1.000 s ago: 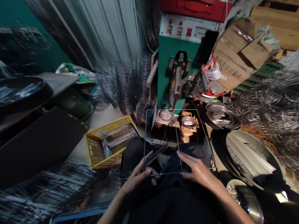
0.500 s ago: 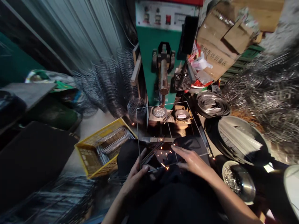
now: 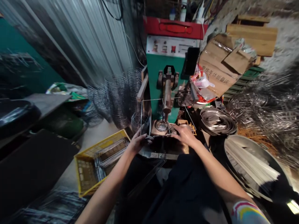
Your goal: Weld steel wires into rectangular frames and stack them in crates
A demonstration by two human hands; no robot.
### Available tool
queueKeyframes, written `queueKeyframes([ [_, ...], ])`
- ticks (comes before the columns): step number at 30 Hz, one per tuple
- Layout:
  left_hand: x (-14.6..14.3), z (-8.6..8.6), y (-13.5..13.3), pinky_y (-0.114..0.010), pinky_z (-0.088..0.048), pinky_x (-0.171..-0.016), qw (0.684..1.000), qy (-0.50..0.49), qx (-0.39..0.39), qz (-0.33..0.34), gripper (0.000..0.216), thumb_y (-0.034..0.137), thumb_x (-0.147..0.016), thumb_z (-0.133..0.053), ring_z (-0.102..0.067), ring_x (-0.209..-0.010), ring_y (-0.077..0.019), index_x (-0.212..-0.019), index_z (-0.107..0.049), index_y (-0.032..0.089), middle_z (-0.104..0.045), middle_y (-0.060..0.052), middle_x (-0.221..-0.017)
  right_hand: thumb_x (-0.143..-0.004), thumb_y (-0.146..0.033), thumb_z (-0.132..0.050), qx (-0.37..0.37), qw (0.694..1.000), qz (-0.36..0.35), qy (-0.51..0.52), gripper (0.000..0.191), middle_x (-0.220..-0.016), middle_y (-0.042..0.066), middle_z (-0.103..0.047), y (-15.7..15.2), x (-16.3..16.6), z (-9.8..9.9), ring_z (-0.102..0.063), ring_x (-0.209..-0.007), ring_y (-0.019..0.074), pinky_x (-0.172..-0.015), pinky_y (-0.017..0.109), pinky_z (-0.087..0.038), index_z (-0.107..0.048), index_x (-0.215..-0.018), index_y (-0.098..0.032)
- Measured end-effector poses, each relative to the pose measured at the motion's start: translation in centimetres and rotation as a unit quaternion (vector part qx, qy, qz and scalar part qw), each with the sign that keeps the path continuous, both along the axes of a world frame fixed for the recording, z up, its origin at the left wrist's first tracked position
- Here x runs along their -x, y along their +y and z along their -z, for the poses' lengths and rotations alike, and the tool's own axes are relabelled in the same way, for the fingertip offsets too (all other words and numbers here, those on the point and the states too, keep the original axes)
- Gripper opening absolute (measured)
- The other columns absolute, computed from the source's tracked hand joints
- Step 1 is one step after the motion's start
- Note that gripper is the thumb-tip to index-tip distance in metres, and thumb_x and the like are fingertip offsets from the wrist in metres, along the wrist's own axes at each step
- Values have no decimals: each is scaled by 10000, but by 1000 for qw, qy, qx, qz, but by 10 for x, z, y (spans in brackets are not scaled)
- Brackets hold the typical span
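Just beyond the dark-clothed lap, the left hand is closed on the near left corner of a wire frame, and the right hand pinches it around the near end of its middle wire. To the left sits a yellow crate of wire pieces; to the right, a wide pan of pale metal strips. Farther off, the metal arm of a green machine hides part of the frame, which looks thin, straight-sided and grey.
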State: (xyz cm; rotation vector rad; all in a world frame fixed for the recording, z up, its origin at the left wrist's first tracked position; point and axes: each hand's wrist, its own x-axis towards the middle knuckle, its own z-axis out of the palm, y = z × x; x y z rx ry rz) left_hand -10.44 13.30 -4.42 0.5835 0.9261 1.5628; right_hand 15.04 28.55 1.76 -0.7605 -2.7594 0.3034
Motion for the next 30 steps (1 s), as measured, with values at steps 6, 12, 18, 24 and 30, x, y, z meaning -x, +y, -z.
queueKeyframes([
  [6,26,-7,27,-318,-590,-574,1000,25,-5,2,970,135,-840,-658,-742,-625,-233,-1588,-47,223,-775,-97,-813,-917,-382,-672,23,998,-12,51,557,-1117,118,-727,38,16,11,-695,-991,274,-812,338,-523,-538,-1414,-170],
  [12,40,-20,43,-308,-589,-557,1000,14,-7,-1,1017,113,-820,-658,-731,-583,-226,-1588,4,192,-776,-103,-776,-895,-389,-699,45,993,-29,103,566,-1172,119,-712,56,29,11,-681,-1048,274,-912,377,-524,-554,-1399,-176],
  [18,48,-17,48,-309,-590,-559,1000,24,-17,-10,1003,109,-829,-632,-741,-614,-233,-1589,14,210,-780,-106,-793,-911,-429,-668,36,995,-9,96,531,-1062,116,-732,67,37,15,-697,-967,275,-844,363,-533,-574,-1367,-174],
  [24,54,-7,51,-313,-592,-563,999,26,-27,-6,992,131,-848,-630,-743,-624,-233,-1591,19,238,-778,-88,-801,-931,-420,-642,32,996,-5,87,477,-1117,115,-723,66,41,8,-691,-998,279,-843,349,-523,-579,-1350,-200],
  [30,56,-1,52,-302,-590,-575,999,19,-29,-5,966,152,-872,-627,-749,-653,-232,-1593,9,244,-782,-101,-832,-929,-442,-638,29,997,3,72,460,-1121,110,-724,65,43,7,-688,-989,273,-837,340,-516,-593,-1327,-216],
])
